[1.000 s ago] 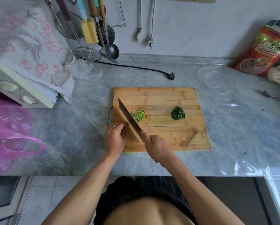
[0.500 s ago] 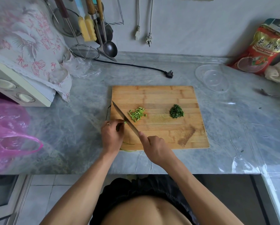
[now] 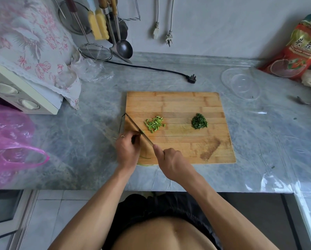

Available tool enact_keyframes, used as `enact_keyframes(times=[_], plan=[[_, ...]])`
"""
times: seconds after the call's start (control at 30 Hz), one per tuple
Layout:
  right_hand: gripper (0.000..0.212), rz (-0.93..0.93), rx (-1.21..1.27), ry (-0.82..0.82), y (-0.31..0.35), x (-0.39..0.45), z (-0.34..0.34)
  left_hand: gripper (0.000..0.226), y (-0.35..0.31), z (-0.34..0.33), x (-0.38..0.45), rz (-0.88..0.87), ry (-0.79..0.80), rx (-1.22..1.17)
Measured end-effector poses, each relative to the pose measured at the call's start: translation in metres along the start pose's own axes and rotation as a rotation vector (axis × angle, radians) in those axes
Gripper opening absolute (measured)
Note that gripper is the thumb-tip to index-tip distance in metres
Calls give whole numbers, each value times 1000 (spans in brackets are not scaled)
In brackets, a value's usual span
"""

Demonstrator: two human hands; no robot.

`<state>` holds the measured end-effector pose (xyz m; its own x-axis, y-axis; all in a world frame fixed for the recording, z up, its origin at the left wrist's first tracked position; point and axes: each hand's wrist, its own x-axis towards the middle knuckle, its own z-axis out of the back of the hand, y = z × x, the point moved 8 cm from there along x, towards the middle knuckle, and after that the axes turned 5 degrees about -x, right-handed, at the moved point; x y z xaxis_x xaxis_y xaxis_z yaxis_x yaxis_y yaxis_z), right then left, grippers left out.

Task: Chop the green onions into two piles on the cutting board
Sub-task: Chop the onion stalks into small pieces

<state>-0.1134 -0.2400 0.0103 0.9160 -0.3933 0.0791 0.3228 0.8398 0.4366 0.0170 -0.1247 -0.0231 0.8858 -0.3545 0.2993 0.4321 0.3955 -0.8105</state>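
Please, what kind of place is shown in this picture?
Most likely a home kitchen. A wooden cutting board with chopped green onions lies on a marble-look counter, ladles and a strainer hang on the wall, and a small oven stands at the left.

Evenly lit by soft, diffuse daylight; weak shadows only. Mild glare on the clear plastic sheet (image 3: 284, 179) at lower right and on the marble counter (image 3: 89, 141). Strong wide-angle bending toward the edges. Sharp at centre, soft and smeared at the pink bag (image 3: 10, 141), far left.
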Motion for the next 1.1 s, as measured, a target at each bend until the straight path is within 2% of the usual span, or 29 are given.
enact_keyframes(times=[0.07, 0.1, 0.13, 0.17, 0.23, 0.33, 0.43, 0.5, 0.57, 0.63, 0.67, 0.73, 0.83, 1.1], plan=[[52, 59, -63, -56, 8, 9, 4, 15, 2, 0, -1, 4, 0, 5], [60, 3, -58, -10, 3, 11, -9, 15, 2, 0, -1, 4, 3, 17], [75, -47, -18, -54, -4, 13, -12, 14, 3, -1, -1, 3, 9, 35], [82, -65, -4, -88, -10, 16, -12, 12, 4, -3, -1, 6, 22, 48], [71, 50, -26, 65, 3, 18, -30, 10, 6, -4, -2, 22, 40, 60], [58, 187, -212, 11, 14, 21, -27, 10, 8, -3, 2, 28, 52, 59], [45, 237, -356, -53, 19, 16, -16, 14, 1, -1, 0, -9, 57, 59], [49, 138, -269, 2, 5, 10, -24, 15, 3, -2, 1, -9, 64, 70], [48, 55, -74, 85, 9, 12, -20, 13, 9, -4, 0, 3, 67, 78], [44, -131, 125, 149, 13, 17, -25, 11, 12, -8, -1, 40, 91, 56], [50, -192, 113, 196, 14, 24, -29, 11, 11, -7, 0, 53, 96, 46], [61, -370, 282, 373, 5, 25, -41, 11, 7, -5, 2, 46, 101, 42], [67, -390, 421, 320, 5, 24, -22, 5, 6, -1, 8, 61, 128, -15], [67, -451, 490, 277, -13, 18, 4, 22, 34, 7, 26, 406, 166, -161]])
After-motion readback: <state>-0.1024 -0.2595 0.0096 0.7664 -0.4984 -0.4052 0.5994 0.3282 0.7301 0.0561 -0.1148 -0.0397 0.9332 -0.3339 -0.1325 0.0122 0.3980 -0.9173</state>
